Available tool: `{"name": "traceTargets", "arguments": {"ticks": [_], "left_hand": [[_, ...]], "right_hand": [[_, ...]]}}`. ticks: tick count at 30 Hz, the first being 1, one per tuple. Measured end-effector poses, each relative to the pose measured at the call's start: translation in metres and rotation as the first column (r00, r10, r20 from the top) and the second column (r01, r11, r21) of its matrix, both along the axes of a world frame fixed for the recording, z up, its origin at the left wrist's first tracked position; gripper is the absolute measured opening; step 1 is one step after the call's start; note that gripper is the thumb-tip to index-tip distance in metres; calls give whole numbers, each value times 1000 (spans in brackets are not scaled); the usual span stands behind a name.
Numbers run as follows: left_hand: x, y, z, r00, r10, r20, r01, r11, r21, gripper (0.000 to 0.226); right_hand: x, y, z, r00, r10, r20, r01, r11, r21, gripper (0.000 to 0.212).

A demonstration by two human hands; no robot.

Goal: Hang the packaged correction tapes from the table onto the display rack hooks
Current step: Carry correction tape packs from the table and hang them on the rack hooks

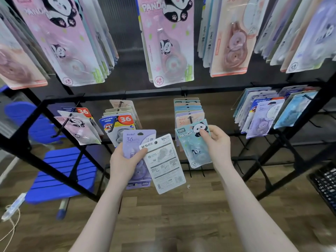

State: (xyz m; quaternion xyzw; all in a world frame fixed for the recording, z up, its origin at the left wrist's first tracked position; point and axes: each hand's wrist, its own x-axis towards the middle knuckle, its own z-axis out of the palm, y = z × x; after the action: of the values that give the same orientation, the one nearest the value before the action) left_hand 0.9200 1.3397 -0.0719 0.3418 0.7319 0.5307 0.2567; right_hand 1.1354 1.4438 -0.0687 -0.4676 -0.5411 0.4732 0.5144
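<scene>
My left hand (125, 162) grips a small stack of packaged correction tapes: a purple pack (135, 140) in front, and a white pack (164, 164) turned back side up, fanned out to the right. My right hand (217, 142) pinches a light blue panda pack (194, 144) by its upper right edge. That pack is held at the front of a hook (190, 119) on the lower bar of the black display rack (154, 92), in front of several hung packs. Whether the hook passes through its hole I cannot tell.
Upper hooks carry large pink panda packs (167, 40) and other packs hanging close overhead. More filled hooks sit left (116, 122) and right (261, 115) on the lower bar. Blue plastic stools (61, 171) stand behind the rack at left. A black crate (325, 182) is at far right on the wood floor.
</scene>
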Motion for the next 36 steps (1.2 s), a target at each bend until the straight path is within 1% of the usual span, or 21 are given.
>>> {"name": "traceTargets", "arguments": {"ticks": [2, 6, 11, 14, 17, 20, 22, 23, 26, 27, 29, 32, 34, 36], "left_hand": [[0, 1, 3, 1000, -2, -5, 2, 1000, 7, 22], [0, 0, 9, 1000, -13, -19, 13, 1000, 22, 22], [-3, -3, 7, 1000, -13, -20, 14, 1000, 18, 23], [-5, -6, 6, 1000, -12, -24, 12, 1000, 13, 24], [-6, -8, 7, 1000, -13, -23, 14, 1000, 20, 26], [-7, -9, 5, 999, -19, -30, 19, 1000, 16, 23], [-7, -9, 3, 999, -19, -32, 19, 1000, 9, 24], [-6, -9, 3, 999, -20, -29, 20, 1000, 5, 24], [-4, -8, 4, 999, -26, -20, 26, 1000, 0, 22], [-3, -8, 4, 999, -32, -19, 32, 999, 5, 22], [-2, -8, 7, 999, -43, -18, 43, 999, 11, 22], [-2, -7, 8, 999, -52, -7, 52, 999, 13, 22], [-2, -6, 8, 999, -54, -6, 54, 998, 17, 22], [-3, -5, 10, 999, -53, -13, 53, 998, 17, 24]], "right_hand": [[0, 4, -1, 1000, 14, 11, -14, 1000, -14, 9], [2, 5, -4, 998, 53, -17, -54, 998, -35, 10], [2, 3, -6, 995, -22, -101, 17, 999, -46, 10], [3, 4, -5, 995, -47, -88, 44, 999, -31, 13], [5, 4, -4, 1000, -24, -5, 24, 1000, 12, 23], [8, 4, -5, 993, -17, 120, 13, 999, 34, 19], [8, 4, -6, 985, -7, 173, 1, 999, 36, 14], [8, 2, -5, 984, 9, 177, -18, 999, 47, 12], [5, 3, -3, 987, 54, 155, -66, 995, 79, 24], [4, 5, -3, 984, 48, 174, -63, 995, 83, 22], [-1, 14, -4, 968, 7, 249, -28, 996, 82, 13], [-9, 31, -1, 932, -95, 350, 74, 995, 73, 8], [-12, 41, 4, 883, -160, 441, 151, 987, 56, 12], [-13, 46, 8, 847, -207, 489, 207, 977, 56, 20]]}}
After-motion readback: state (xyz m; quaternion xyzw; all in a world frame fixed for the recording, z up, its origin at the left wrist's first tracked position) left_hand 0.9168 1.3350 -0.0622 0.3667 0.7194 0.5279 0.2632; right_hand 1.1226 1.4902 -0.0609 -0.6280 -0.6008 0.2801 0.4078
